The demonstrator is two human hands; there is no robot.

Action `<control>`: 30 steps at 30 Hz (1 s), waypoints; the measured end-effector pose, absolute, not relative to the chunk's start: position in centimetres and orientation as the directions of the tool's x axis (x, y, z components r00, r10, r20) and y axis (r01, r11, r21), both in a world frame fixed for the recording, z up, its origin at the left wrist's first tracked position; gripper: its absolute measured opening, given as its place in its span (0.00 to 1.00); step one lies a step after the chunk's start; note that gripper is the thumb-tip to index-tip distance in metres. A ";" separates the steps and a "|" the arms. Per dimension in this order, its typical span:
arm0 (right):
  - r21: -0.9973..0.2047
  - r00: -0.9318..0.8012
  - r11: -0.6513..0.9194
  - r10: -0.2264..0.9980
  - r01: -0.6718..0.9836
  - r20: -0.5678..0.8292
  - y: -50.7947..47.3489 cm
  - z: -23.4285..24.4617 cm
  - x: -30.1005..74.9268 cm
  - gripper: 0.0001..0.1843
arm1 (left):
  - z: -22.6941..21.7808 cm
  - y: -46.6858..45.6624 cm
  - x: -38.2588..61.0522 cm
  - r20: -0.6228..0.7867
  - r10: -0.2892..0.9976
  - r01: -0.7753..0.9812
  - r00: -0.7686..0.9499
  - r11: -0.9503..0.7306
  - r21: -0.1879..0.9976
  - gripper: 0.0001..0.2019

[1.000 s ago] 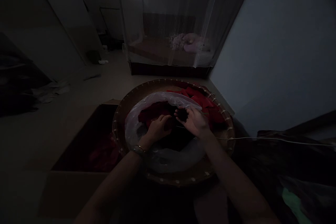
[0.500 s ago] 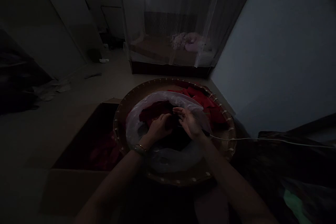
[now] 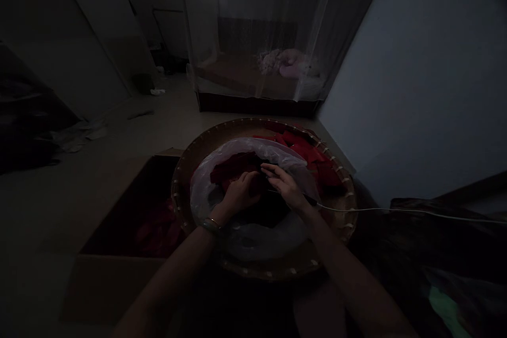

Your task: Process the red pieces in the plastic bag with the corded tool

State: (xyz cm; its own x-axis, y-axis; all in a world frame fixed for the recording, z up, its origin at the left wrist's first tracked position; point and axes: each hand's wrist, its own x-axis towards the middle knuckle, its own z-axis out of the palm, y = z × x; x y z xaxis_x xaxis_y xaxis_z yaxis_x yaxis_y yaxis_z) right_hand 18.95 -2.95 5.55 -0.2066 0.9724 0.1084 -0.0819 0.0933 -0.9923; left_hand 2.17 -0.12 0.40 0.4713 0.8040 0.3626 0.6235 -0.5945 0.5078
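The room is dim. A round woven basket tray [image 3: 198, 150] lies in front of me with a clear plastic bag [image 3: 222, 158] spread open in it. Dark red pieces [image 3: 233, 163] fill the bag, and more red pieces [image 3: 312, 156] lie on the tray's far right. My left hand [image 3: 237, 195], a bracelet on its wrist, is curled inside the bag with its fingers closed on a dark red piece. My right hand [image 3: 287, 186] meets it from the right, fingers bent in a pinch on something small and dark that I cannot make out.
An open cardboard box [image 3: 119, 269] with red material inside stands left of the tray. A thin white cable [image 3: 396, 210] runs right from the tray. A netted bed [image 3: 257, 79] stands beyond, a wall rises at right, and dark cloth [image 3: 447, 274] lies at lower right.
My right hand has turned palm down and drawn closer to my left hand; the dark piece it held up a second ago no longer shows. My left hand has stayed in place.
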 end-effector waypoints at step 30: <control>-0.632 -0.308 0.370 0.928 0.681 0.212 -2.6 2.3 18.9 0.07 | 0.0 -0.1 2.2 0.350 0.820 0.617 0.453 -0.572 0.540 0.30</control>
State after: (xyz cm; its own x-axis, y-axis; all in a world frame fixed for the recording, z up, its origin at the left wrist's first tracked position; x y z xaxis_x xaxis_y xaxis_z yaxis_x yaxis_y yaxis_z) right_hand 18.86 -2.60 2.28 -0.3078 0.9276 0.2119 0.6811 0.3703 -0.6316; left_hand 2.19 -0.14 0.00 0.4535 0.8196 0.3501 0.6171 -0.5722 0.5402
